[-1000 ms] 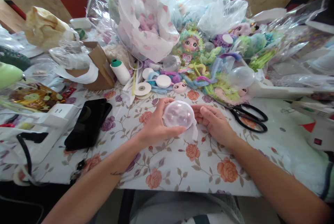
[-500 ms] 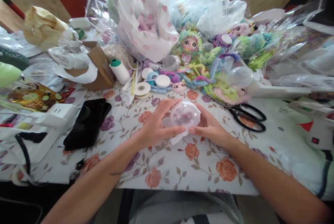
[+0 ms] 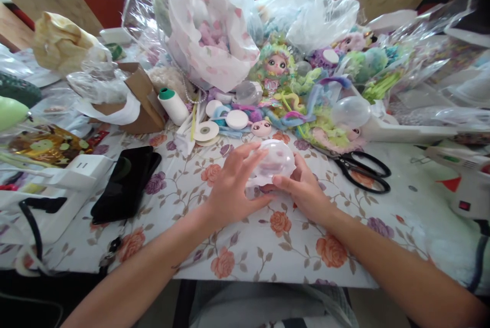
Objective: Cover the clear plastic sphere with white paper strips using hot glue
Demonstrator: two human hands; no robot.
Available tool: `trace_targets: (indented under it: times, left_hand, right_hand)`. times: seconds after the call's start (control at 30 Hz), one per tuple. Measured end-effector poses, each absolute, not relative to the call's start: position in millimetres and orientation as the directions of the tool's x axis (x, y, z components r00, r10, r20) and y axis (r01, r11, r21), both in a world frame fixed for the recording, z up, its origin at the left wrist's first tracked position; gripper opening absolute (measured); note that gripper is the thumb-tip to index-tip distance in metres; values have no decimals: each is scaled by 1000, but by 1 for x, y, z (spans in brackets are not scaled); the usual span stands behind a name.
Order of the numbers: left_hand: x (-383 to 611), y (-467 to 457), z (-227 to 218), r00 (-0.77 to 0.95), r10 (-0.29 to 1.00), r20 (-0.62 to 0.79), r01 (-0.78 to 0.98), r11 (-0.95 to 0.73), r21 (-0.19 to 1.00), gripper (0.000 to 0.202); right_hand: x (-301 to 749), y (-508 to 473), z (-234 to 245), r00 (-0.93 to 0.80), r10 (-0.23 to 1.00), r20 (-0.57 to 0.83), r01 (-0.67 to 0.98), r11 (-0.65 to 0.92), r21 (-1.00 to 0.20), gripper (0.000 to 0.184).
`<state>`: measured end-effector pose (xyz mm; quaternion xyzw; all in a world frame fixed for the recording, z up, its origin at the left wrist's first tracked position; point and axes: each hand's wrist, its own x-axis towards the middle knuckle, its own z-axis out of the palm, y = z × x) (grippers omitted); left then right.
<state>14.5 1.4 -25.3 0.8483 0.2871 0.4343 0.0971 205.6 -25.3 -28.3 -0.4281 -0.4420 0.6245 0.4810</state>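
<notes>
A: Where is the clear ball [image 3: 278, 158]?

B: Between the person's two hands, over the near middle of the floral cloth [image 3: 281, 254]. Whether its underside touches the cloth cannot be told. A whitish strip [image 3: 257, 181] shows along its lower left edge; material unclear.

A: State of the left hand [image 3: 233, 185]?

B: Fingers spread and curved, reaching over the ball's left side, thumb apart and lower, near the front. Whether the fingertips press on the surface cannot be told.

A: And the right hand [image 3: 306, 185]?

B: Gripping the ball from the right: thumb at the lower front edge, fingers curled round the far side, partly hidden.

A: Objects nearby?

B: Beyond the ball, a small pink doll face [image 3: 261, 128], apart from the hands. Next to it, a white disc [image 3: 236, 119]; farther left, a ribbon roll [image 3: 199, 133] lying flat and a thread spool [image 3: 176, 107], tilted, green at the top.

A: To either side?

B: Right: black-handled scissors [image 3: 343, 164], loops toward the near right; a second clear ball [image 3: 351, 111] behind them. Left: two black phones [image 3: 122, 180], one overlapping the other, well apart from the left hand.
</notes>
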Motion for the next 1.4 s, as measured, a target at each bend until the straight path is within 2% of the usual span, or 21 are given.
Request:
trace_targets:
  times: [0.1,0.33,0.47,0.6,0.67,0.83,0.9,0.97,1.07,1.13,1.2,1.3,1.4]
  left_hand:
    - [16,-1,-23,437,574,692,459,-804,378,75]
    - [12,1,-24,488,618,617,436,-784,442,80]
    - [7,6,-25,561,650,513,431,-758,489,88]
    - [3,5,-23,575,695,432,451,-709,542,96]
    - [2,5,-21,566,693,446,433,-710,555,94]
    - [1,6,-16,562,641,523,379,-761,527,75]
    - [0,7,-14,563,652,507,326,-739,589,73]
    - [-1,9,-11,571,696,436,252,-654,713,75]
    - [-3,13,-8,570,769,289,5,-355,935,76]
    - [-2,17,-8,505,837,212,-218,-115,969,64]
    - [-1,20,-8,332,929,161,-350,-38,936,46]
    - [0,21,-9,9,997,71,-254,-67,965,24]
    - [-1,18,-8,-104,994,40,-94,-50,994,22]
  right_hand:
    - [203,-27,-30,-212,975,-69,-164,-105,-981,61]
    - [213,-25,-35,-429,900,72,-116,24,-993,91]
    - [224,-23,-33,-383,920,82,89,125,-988,105]
    - [227,-23,-34,-356,924,142,298,256,-919,103]
    - [227,-22,-36,-365,916,169,290,284,-914,102]
    - [226,-20,-39,-305,931,199,158,256,-954,93]
    - [225,-21,-37,-267,940,211,148,257,-955,90]
    - [224,-23,-34,-245,940,239,175,285,-942,88]
    - [222,-24,-31,-216,931,295,213,340,-916,85]
    - [223,-23,-32,-191,926,326,202,362,-910,84]
    - [225,-20,-33,-149,924,351,187,375,-908,84]
    - [228,-15,-36,-71,936,345,218,352,-910,82]
    - [229,-10,-39,-13,949,314,242,307,-920,82]
